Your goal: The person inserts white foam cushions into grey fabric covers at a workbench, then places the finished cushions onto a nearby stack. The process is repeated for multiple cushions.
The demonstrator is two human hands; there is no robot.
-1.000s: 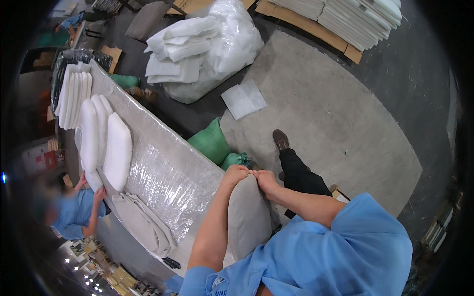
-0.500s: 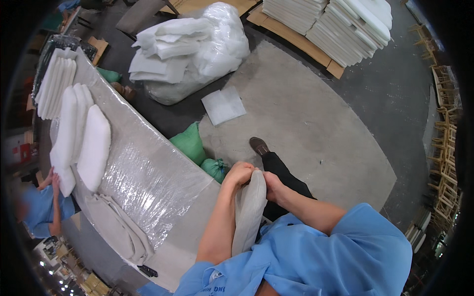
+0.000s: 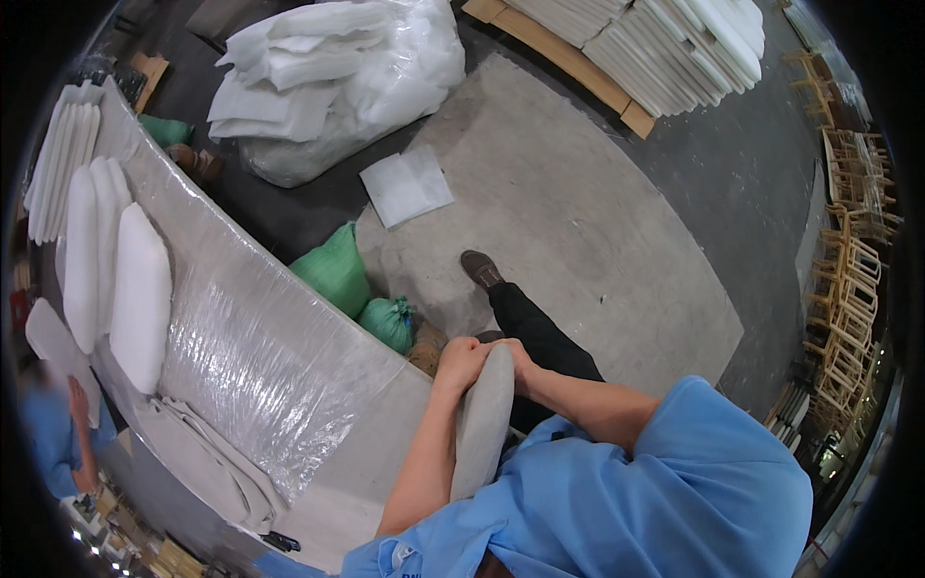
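A grey fabric-covered cushion (image 3: 484, 429) stands on edge against my body, its long narrow side toward me. At its far end my left hand (image 3: 462, 363) grips the left side, fingers curled over the edge. On the opposite side my right hand (image 3: 520, 364) is closed on the same end, its fingertips partly hidden by the cushion. To my left, a small stack of flat grey fabric covers (image 3: 207, 467) lies on the table (image 3: 371, 477). Several white foam pads (image 3: 142, 299) lie farther along it.
Green sacks (image 3: 332, 268) sit on the floor beside the plastic-covered table. A bulky plastic-wrapped bundle (image 3: 419, 72) and white sheets (image 3: 407, 186) lie ahead. Stacked white pads (image 3: 665, 58) stand far right; wooden chair frames (image 3: 848, 289) line the right side. A co-worker (image 3: 63, 433) handles a pad at left.
The view has shifted, so the surroundings sit farther left. My hands still grip the cushion's far end, which looks smoother and rounder. The co-worker has moved a pad away from the others.
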